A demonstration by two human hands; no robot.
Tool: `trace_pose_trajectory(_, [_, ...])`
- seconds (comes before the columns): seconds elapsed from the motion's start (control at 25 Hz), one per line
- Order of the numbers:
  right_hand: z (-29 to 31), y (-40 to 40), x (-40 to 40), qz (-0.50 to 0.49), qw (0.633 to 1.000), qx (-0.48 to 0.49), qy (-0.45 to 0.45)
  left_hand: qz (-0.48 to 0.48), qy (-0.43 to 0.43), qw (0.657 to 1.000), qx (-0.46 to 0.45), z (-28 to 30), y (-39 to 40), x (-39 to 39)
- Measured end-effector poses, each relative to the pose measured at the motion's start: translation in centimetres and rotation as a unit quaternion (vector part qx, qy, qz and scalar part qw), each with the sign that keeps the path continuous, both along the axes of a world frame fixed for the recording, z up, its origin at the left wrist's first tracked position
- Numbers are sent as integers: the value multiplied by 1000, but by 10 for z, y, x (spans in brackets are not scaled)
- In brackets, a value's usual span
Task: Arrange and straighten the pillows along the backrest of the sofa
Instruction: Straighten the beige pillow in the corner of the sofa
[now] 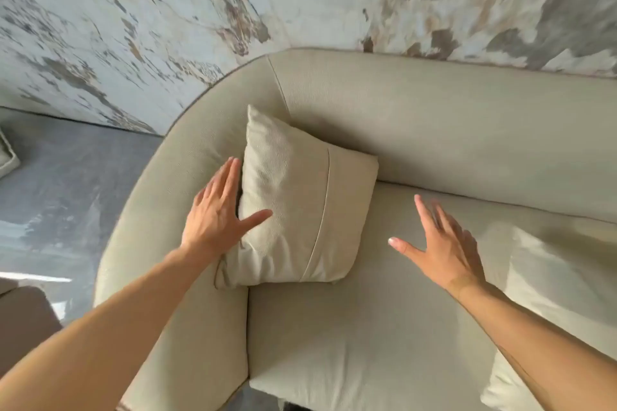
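The left hand (217,213) is laid flat, grip spread wide, against the left edge of the beige throw pillow (300,207); the right hand (440,243) is held splayed and empty to the pillow's right.

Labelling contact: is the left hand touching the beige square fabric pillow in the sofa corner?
Touching. The head view shows the left hand open, thumb lying on the beige square fabric pillow, fingers along its left edge.

Head view: steep downward, close over sofa (434,130).

Left hand (217,213) against corner pillow (300,207)
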State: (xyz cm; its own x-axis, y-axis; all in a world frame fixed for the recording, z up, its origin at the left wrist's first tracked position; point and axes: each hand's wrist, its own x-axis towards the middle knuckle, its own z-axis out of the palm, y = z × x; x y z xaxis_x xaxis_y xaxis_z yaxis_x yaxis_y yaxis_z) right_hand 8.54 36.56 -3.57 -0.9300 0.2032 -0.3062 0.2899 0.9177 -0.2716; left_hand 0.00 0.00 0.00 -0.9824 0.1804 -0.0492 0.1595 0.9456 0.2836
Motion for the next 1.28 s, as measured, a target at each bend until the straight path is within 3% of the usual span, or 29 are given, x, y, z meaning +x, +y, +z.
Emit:
trace_pose_trajectory(0.24, [-114,-13,-75,20,995,-93,-42,67,-3,995,72,-83,9,-50])
trace_pose_trajectory(0.44, [-141,-47,-100,-42,969,-239,-37,93,13,984,154,-103,21,-56])
trace_pose_trajectory(0.68, [-96,-59,-100,-41,942,-332,-14,101,-19,969,224,-84,53,-43])
trace_pose_trajectory(0.84, [-47,-57,-96,-92,913,-398,-14,15,-12,981,194,-57,92,-15])
trace_pose_trajectory(1.0, [-8,-29,-82,-170,876,-450,15,-66,-77,980,169,-25,155,18])
trace_pose_trajectory(1.12, [6,11,-69,-280,861,-419,71,-163,-166,937,260,-18,205,36])
trace_pose_trajectory(1.2, [9,43,-53,-343,845,-398,97,-192,-295,865,358,-20,234,41])
trace_pose_trajectory(1.28, [-1,73,-35,-376,833,-394,100,-145,-376,805,435,-28,248,39])
